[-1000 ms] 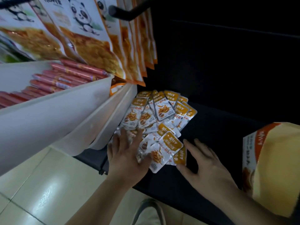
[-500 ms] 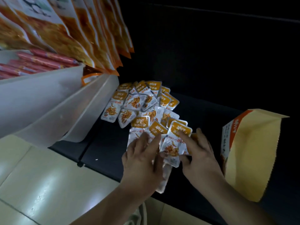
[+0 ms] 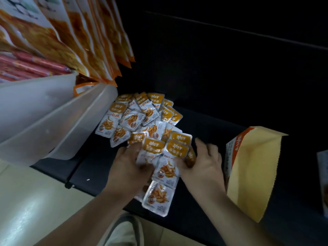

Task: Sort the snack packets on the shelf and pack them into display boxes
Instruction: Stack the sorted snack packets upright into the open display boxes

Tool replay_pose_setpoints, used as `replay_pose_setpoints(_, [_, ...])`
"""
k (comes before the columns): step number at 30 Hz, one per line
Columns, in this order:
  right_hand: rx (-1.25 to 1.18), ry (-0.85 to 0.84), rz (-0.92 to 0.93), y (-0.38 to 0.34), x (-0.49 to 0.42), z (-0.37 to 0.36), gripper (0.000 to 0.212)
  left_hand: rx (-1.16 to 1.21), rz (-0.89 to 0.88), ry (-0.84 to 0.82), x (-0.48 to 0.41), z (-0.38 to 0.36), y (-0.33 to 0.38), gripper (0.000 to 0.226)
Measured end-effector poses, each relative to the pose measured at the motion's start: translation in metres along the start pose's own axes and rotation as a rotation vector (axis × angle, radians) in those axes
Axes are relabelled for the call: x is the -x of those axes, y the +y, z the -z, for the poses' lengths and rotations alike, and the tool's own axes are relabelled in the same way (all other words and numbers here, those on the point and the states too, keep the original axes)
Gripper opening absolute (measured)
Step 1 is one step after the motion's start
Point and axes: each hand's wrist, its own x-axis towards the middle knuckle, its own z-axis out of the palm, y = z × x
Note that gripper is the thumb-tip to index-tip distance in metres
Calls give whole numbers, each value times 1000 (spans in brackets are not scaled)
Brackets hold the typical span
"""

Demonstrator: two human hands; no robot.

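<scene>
Several small silver-and-orange snack packets (image 3: pixel 140 118) lie heaped on a dark shelf (image 3: pixel 204 125). My left hand (image 3: pixel 129 167) and my right hand (image 3: pixel 204 166) close in from both sides on a bunch of these packets (image 3: pixel 166 157) at the near end of the heap, fingers curled around them. One packet (image 3: pixel 157 197) sticks out over the shelf's front edge below my hands. An open orange-and-white display box (image 3: pixel 252 167) stands on the shelf just right of my right hand, its mouth facing me.
White plastic bins (image 3: pixel 53 121) jut out at the left, one holding red sausage sticks (image 3: pixel 30 66). Large orange snack bags (image 3: pixel 85 38) hang above them. Another box edge (image 3: pixel 322 181) shows at the far right. Pale floor tiles (image 3: pixel 35 201) lie below.
Both hands have drawn together and gathered a bunch of packets toward the shelf's front edge. The view has shifted right, bringing the display box closer to my right hand.
</scene>
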Motion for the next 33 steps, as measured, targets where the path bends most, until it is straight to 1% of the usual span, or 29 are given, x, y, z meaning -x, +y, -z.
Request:
replay_pose_setpoints(1, [8, -18, -26, -2, 2, 2, 70, 40, -3, -16, -3, 1, 1, 33])
replay_pose_setpoints(3, [-37, -84, -65, -5, 5, 1, 60, 98, -11, -44, -10, 3, 8, 27])
replay_pose_setpoints(6, [-51, -102, -17, -7, 0, -1, 61, 124, -14, -73, -20, 2, 23, 22])
replay_pose_setpoints(8, [-105, -93, 17, -6, -5, 0, 62, 145, -13, -70, -23, -1, 32, 25])
replay_pose_setpoints(10, [-170, -101, 32, -1, -6, 5, 66, 188, -25, -108, -25, -1, 41, 26])
replay_pose_setpoints(12, [-259, -142, -12, 3, -4, 9, 70, 202, -47, -188, -25, -2, 50, 33])
replay_pose_setpoints(13, [-311, -163, -39, 5, -3, 12, 71, 205, -63, -218, -26, -5, 53, 40])
replay_pose_setpoints(15, [-366, -193, -84, 5, -2, 17, 74, 208, -77, -243, -25, -13, 62, 57])
replay_pose_setpoints(17, [-404, -204, -98, 3, -4, 21, 76, 239, -90, -250, -18, -22, 70, 65])
replay_pose_setpoints(20, [-505, -238, -138, 2, -8, 26, 81, 299, -108, -222, -11, -32, 73, 71])
replay_pose_setpoints(21, [-547, -221, -155, 0, -7, 27, 78, 320, -106, -210, -11, -32, 71, 73])
replay_pose_setpoints(22, [-575, -183, -182, -2, -6, 25, 71, 356, -92, -171, -10, -31, 70, 74])
replay_pose_setpoints(23, [-587, -143, -224, -2, -6, 24, 68, 394, -77, -113, -10, -28, 69, 73])
replay_pose_setpoints(25, [-619, -95, -296, -1, -7, 21, 76, 454, -47, 0, -8, -22, 68, 67])
replay_pose_setpoints(26, [-631, -88, -315, -3, -8, 21, 76, 495, -40, 42, -7, -19, 67, 64])
replay_pose_setpoints(28, [-668, -101, -301, -8, -7, 24, 64, 558, -27, 101, -1, -11, 63, 63])
replay_pose_setpoints(30, [-752, -151, -281, -13, -6, 29, 44, 639, -6, 97, 6, -4, 63, 63])
replay_pose_setpoints(31, [-787, -208, -275, -16, -5, 31, 29, 673, -7, 78, 8, -3, 62, 63])
replay_pose_setpoints(32, [-811, -281, -275, -20, -4, 32, 22, 697, -13, 55, 11, -3, 62, 63])
replay_pose_setpoints(33, [-834, -334, -269, -24, -3, 32, 20, 714, -24, 23, 14, -3, 62, 61])
